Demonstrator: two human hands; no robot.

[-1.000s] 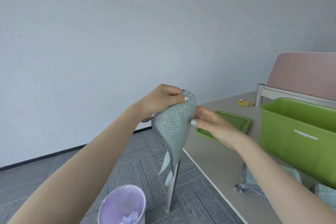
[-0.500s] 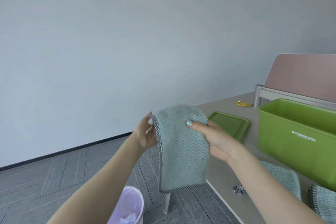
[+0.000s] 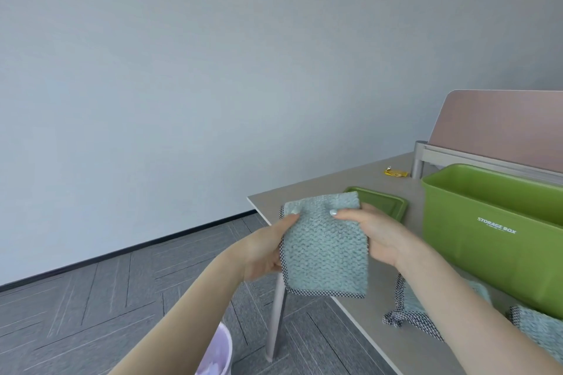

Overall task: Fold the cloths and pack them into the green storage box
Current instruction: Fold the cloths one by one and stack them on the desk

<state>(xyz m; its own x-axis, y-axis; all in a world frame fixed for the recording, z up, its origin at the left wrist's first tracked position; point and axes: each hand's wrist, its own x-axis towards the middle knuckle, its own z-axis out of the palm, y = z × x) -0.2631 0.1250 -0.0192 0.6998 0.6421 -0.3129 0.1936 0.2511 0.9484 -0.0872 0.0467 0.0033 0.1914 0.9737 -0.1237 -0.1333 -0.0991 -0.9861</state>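
A pale green cloth point(image 3: 324, 248) with a black-and-white checked border hangs folded in the air over the table's left corner. My left hand point(image 3: 268, 250) grips its left edge, thumb on the front. My right hand point(image 3: 374, 234) grips its right edge the same way. The green storage box point(image 3: 487, 240), marked STORAGE BOX, stands open on the table to the right. Two more cloths of the same kind lie on the table in front of the box: one point(image 3: 408, 309) partly hidden under my right forearm, another point(image 3: 539, 329) at the right edge.
The box's green lid point(image 3: 387, 202) lies flat on the grey table point(image 3: 307, 193) behind the held cloth. A small yellow item point(image 3: 395, 173) sits far back. A pink panel point(image 3: 502, 128) stands behind the box. A lilac bin point(image 3: 217, 356) stands on the floor below.
The cloth went from a narrow hanging bundle to a flat folded rectangle. Both hands dropped lower and now hold its two side edges. The view shifted down toward the table.
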